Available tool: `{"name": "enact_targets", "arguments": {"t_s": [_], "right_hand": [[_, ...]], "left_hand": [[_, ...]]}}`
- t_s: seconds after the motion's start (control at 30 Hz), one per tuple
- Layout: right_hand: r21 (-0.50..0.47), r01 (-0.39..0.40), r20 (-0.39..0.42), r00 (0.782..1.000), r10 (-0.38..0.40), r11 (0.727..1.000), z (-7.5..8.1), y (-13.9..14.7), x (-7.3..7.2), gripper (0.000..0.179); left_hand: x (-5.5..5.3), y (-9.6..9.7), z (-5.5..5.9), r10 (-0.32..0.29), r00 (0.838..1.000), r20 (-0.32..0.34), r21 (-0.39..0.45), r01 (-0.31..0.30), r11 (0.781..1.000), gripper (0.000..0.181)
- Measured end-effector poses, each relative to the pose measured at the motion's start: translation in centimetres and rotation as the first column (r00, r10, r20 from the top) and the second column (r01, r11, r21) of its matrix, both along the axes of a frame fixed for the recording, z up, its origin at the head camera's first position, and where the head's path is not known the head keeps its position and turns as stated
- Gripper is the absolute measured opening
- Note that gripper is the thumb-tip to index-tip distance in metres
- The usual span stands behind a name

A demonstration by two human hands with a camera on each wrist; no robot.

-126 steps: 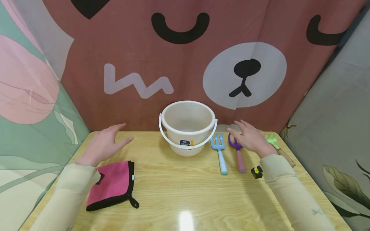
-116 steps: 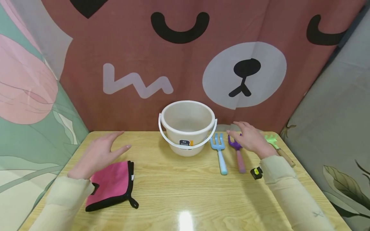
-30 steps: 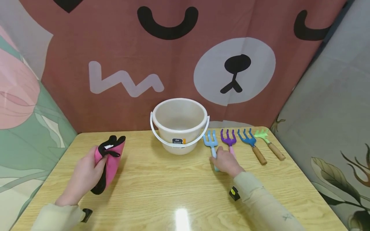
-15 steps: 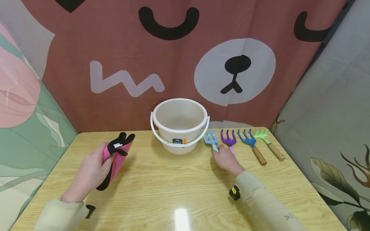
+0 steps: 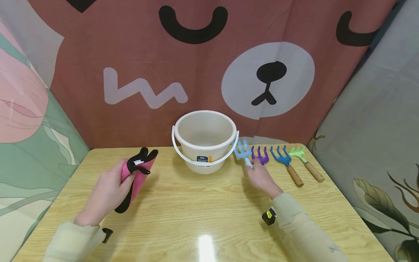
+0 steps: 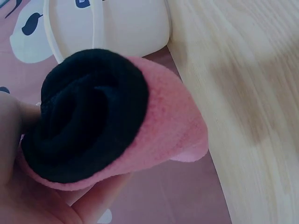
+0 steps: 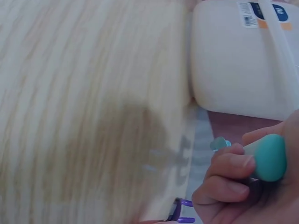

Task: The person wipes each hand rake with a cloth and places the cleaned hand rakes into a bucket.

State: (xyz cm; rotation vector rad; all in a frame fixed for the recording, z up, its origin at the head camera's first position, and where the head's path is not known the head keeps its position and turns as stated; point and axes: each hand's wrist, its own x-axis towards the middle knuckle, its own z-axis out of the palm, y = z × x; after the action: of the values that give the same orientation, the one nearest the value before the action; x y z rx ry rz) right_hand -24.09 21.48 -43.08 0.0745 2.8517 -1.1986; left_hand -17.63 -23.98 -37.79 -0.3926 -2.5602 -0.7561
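Head view: at frame left, left hand (image 5: 106,193) grips cloth (image 5: 140,182); right hand (image 5: 262,178) holds fork (image 5: 243,154), perhaps near enough to knock bucket (image 5: 204,151).

The left hand (image 5: 108,191), which hovered over the pink cloth (image 5: 140,181) lying flat near the left edge of the desk (image 5: 180,225), now grips it, bunched up and raised. The right hand (image 5: 262,179) has left its place over the tools by the far right corner, exposing the blue rake (image 5: 282,159); it now holds the light blue fork (image 5: 243,154) by its handle, lifted off the desk.
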Motion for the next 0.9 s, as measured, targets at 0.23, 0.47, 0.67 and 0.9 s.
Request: {"name": "enact_targets", "arguments": {"t_s": [0.23, 0.47, 0.67, 0.9], "right_hand": [[-0.047, 0.033, -0.050, 0.998, -0.035, 0.998, 1.8, 0.0, 0.6, 0.048], [-0.034, 0.049, -0.098, 0.994, -0.053, 0.998, 3.2, 0.2, 1.1, 0.047], [-0.053, 0.093, -0.108, 0.989, -0.098, 0.994, 4.2, 0.7, 1.3, 0.046], [-0.089, 0.122, -0.135, 0.982, -0.134, 0.988, 6.1, 1.1, 1.8, 0.052]], "left_hand": [[0.0, 0.3, -0.1, 0.007, 1.000, -0.017, 0.019, -0.007, 1.000, 0.016], [-0.1, 0.6, -0.1, 0.013, 1.000, -0.023, 0.026, -0.013, 1.000, 0.015], [0.1, 0.9, -0.1, 0.009, 1.000, -0.025, 0.044, -0.008, 0.999, 0.016], [0.2, 1.1, -0.1, 0.002, 0.999, -0.038, 0.067, 0.000, 0.998, 0.020]]}}
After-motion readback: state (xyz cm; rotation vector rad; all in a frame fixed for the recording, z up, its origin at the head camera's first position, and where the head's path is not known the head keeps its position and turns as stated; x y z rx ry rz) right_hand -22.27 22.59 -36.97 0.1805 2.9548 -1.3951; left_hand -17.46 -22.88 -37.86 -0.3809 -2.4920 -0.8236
